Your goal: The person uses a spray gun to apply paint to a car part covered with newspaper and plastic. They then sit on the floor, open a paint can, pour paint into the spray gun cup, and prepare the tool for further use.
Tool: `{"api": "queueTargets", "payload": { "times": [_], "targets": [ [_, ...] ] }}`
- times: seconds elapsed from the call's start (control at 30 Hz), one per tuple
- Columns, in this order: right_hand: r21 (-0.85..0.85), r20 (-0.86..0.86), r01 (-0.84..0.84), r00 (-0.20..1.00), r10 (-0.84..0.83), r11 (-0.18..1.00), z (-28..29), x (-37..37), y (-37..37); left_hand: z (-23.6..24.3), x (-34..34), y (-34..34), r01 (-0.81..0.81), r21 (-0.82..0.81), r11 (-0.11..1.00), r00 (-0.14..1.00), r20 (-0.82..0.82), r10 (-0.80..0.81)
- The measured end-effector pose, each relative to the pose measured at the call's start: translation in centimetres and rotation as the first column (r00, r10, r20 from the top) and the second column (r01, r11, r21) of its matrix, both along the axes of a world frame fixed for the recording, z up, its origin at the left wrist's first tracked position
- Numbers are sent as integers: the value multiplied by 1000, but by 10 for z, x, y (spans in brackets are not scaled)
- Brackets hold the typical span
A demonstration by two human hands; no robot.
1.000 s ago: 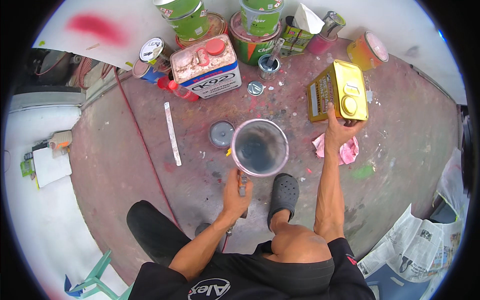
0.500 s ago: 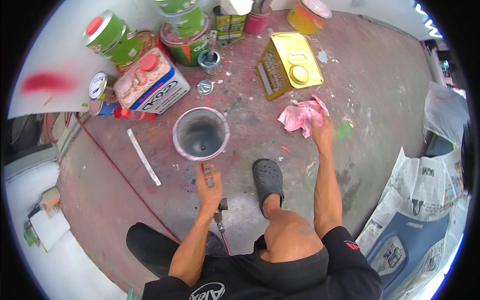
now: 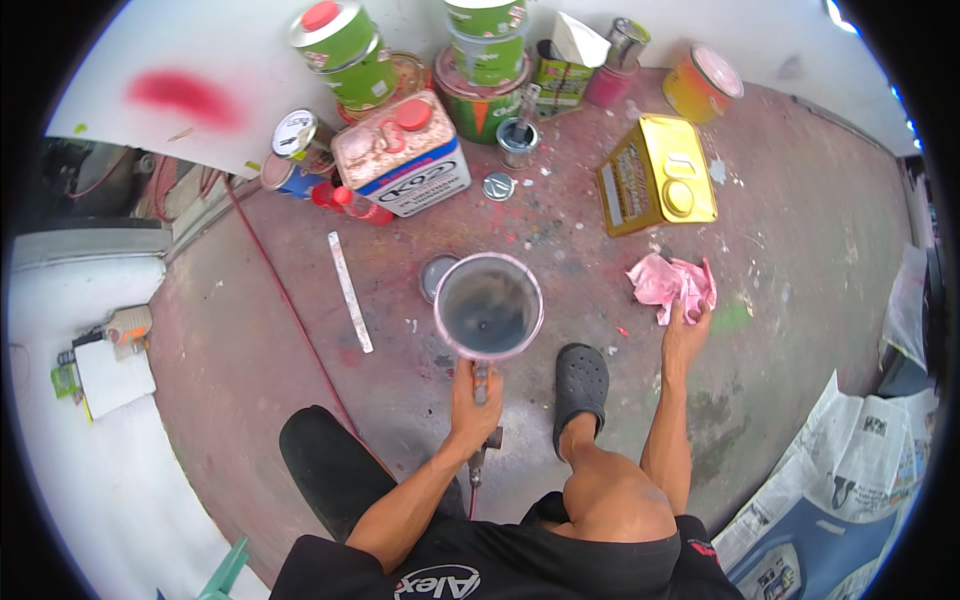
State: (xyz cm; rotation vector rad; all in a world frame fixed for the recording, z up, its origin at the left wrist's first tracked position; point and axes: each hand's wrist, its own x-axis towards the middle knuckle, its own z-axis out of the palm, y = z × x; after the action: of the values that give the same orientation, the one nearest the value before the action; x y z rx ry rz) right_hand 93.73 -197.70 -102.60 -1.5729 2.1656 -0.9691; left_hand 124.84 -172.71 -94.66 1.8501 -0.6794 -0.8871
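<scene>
My left hand (image 3: 475, 402) is closed round the handle of a spray gun (image 3: 477, 462). Its round grey cup (image 3: 490, 310) points its open top up at me, with dark residue inside and a pinkish rim. Past the cup's left side, a small grey round tin (image 3: 436, 277) peeks out, partly covered. Over to the right, my right hand (image 3: 686, 335) grips the near edge of a crumpled pink cloth (image 3: 672, 283) on the floor. A yellow metal can (image 3: 655, 180) stands just beyond the cloth.
A white-and-blue jug (image 3: 405, 160), stacked green cans (image 3: 485, 50) and a small tin with a brush (image 3: 518, 145) stand at the back. A white strip (image 3: 350, 292) lies near the red hose (image 3: 275, 265). Newspaper (image 3: 850, 460) and a blue panel (image 3: 825, 535) are at right.
My view has turned left, so the floor items sit further right. The cup has shifted slightly off the small round tin, which now shows. Both hands keep their hold.
</scene>
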Motion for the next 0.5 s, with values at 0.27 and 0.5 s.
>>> {"api": "queueTargets", "payload": {
  "times": [0.27,0.5],
  "targets": [
    [264,257,-282,942,215,922,-6,53,68,1,6,11,-54,-24,998,997,52,55],
    [417,313,-504,861,402,756,-13,85,131,2,14,21,-103,-3,995,995,6,103]
  ]
}}
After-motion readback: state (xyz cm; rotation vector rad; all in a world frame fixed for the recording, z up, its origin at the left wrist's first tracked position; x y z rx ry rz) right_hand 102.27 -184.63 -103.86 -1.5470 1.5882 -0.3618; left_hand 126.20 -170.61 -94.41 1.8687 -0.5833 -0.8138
